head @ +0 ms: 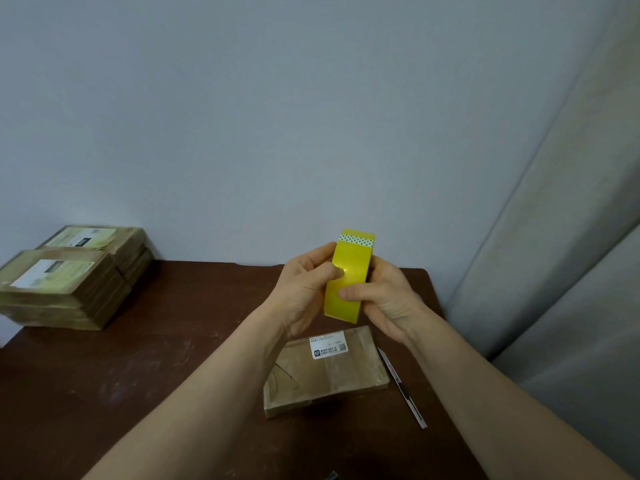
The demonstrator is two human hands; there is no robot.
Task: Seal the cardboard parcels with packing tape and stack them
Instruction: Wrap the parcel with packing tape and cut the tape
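Both forearms stretch over the dark tabletop (138, 375) as I hold a roll of yellow packing tape (353, 261) on edge in the air, above and just beyond the flat cardboard parcel (332, 379) that lies under my wrists. My left hand (304, 289) curls round the roll's left side with the thumb pressed on its outer face. My right hand (388, 299) grips the other side, thumb lower on the same face. Neither hand touches the parcel.

A green-and-white patterned strip (356, 240) crosses the roll near its top; I take it for the starter tab, so the step in hand looks like finding and lifting the free end. The parcel carries a white printed label (328, 347). I cannot tell whether its seams are taped yet. A slim cutter (401, 388) lies just beside the parcel's right edge, and stacked parcels (65, 282) wait at the far left against the wall. A grey curtain (571, 271) hangs to the right.

Several things could go wrong from here:
- The freed end may fold back and stick to itself if I peel it with too little tension.
- A strip pulled askew would cross the parcel crooked and leave a seam open.
- Tape laid over the label could blur its code.
- My right forearm passes close above the cutter, so a careless sweep could knock it off the tabletop.
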